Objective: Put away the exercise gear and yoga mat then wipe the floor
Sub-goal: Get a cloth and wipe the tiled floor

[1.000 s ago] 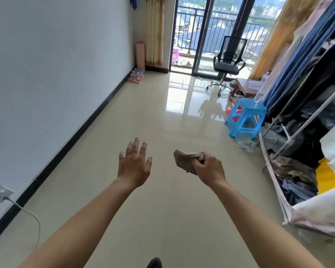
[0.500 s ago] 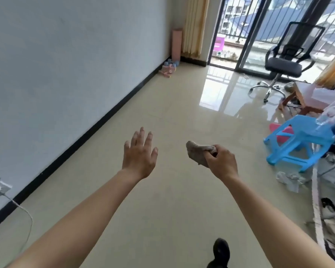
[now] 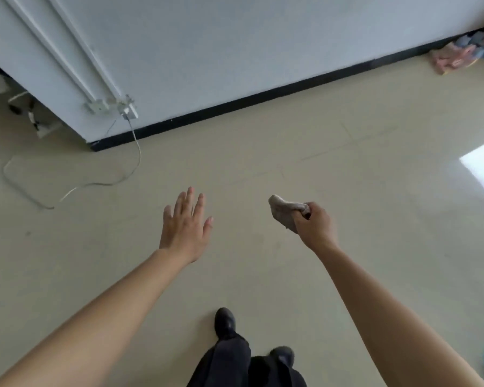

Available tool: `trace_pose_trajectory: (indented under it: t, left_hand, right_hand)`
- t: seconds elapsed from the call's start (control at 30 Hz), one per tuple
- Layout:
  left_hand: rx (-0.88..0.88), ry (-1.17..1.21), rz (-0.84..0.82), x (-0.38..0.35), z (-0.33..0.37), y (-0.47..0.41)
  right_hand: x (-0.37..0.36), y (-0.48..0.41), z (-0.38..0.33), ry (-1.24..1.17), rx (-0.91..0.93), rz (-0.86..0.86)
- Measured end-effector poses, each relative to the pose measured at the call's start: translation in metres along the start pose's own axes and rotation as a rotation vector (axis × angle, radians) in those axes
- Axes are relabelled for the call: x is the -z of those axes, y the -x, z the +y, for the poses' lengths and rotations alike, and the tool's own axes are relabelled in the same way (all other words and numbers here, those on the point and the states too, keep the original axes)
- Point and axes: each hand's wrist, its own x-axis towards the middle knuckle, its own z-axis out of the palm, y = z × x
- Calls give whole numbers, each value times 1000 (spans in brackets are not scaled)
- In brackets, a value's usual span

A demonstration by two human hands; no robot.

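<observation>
Standing on the beige tile floor [image 3: 263,152], a person is gripping a crumpled grey cloth [image 3: 285,212] in the right hand [image 3: 315,227], fingers curled round it, clear of the floor directly below. The left hand [image 3: 185,227] is hovering alongside, fingers straight, holding nothing.

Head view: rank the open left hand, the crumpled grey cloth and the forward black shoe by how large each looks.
1. Open left hand, clearly largest.
2. Crumpled grey cloth and forward black shoe: about alike, so not ranked. The right hand hides part of the cloth, and a dark trouser leg covers the shoe's heel.
</observation>
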Motion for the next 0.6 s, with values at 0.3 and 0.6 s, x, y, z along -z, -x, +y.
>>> trace_pose_trajectory:
  t: [0.3, 0.6]
  left_hand:
    - [152, 91, -216, -184, -44, -53]
    - [259, 92, -385, -463, -39, -120]
  right_hand:
    - [-150, -84, 43, 150, 41, -192]
    - [-371, -203, 203, 301, 101, -411]
